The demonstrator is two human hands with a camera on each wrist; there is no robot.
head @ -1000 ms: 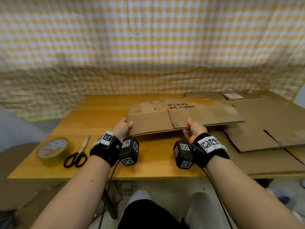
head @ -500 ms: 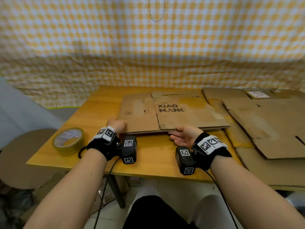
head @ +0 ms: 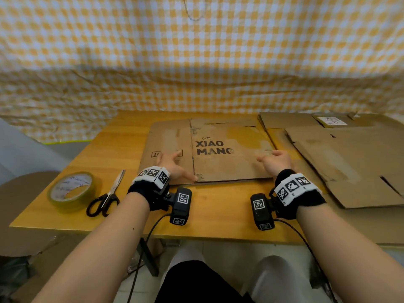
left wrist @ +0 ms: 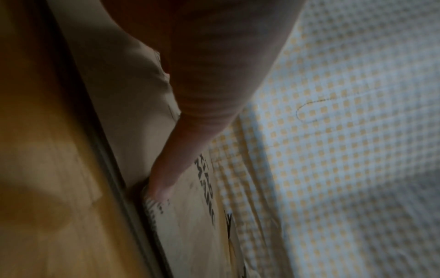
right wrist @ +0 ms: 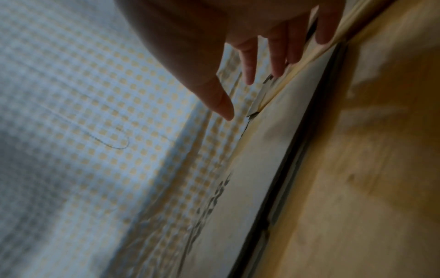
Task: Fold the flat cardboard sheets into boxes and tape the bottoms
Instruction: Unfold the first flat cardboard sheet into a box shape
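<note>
A flat cardboard sheet (head: 227,162) printed XIAO MANG lies on the wooden table (head: 122,141) in front of me. My left hand (head: 175,166) rests flat on the sheet's left panel, fingers spread, and its thumb (left wrist: 161,188) touches the near edge at the crease. My right hand (head: 274,160) hovers open over the sheet's right side, fingers (right wrist: 250,62) straight and apart, holding nothing. In the wrist views the sheet (right wrist: 259,169) shows edge-on and blurred. A roll of tape (head: 71,190) sits at the table's left.
Black-handled scissors (head: 107,197) lie between the tape and my left wrist. More flat cardboard sheets (head: 349,162) are stacked across the table's right side. A yellow checked cloth (head: 196,62) hangs behind the table. My knees are below the front edge.
The sheet was held up by its near edge in both hands, then set flat on the table. Both hands have let go and moved forward on top of it.
</note>
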